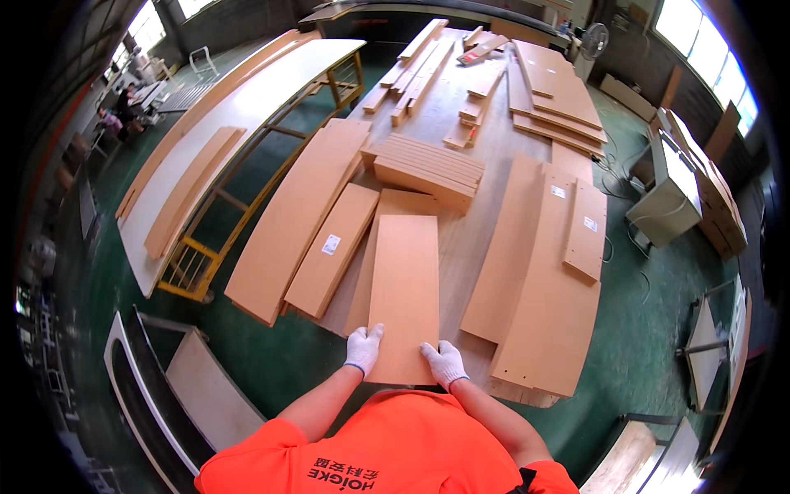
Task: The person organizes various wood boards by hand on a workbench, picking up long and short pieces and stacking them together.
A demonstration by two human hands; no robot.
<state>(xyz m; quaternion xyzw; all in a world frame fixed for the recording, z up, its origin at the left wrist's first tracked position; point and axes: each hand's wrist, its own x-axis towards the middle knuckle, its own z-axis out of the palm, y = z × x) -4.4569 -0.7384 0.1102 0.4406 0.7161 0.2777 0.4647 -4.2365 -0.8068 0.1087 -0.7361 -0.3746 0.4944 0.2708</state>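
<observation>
A long light-brown wood panel [403, 288] points away from me, its near end close to my body. At its left edge my left hand [363, 349], in a white work glove, is closed with the thumb on the near part of the panel. My right hand [444, 363], gloved the same way, grips the opposite edge, thumb on top. The fingers under the panel are hidden. Beneath and beyond it lies another panel [401, 202], partly covered. To the left is a stack of narrower panels [333, 250] with a white label.
Wide panels [304, 206] lie at the table's left, labelled panels [547, 280] at its right. A stack of short boards [428, 169] and several narrow strips [420, 74] lie farther off. Left stands a yellow-framed cart [193, 267]; a fan [594, 39] is at the back right.
</observation>
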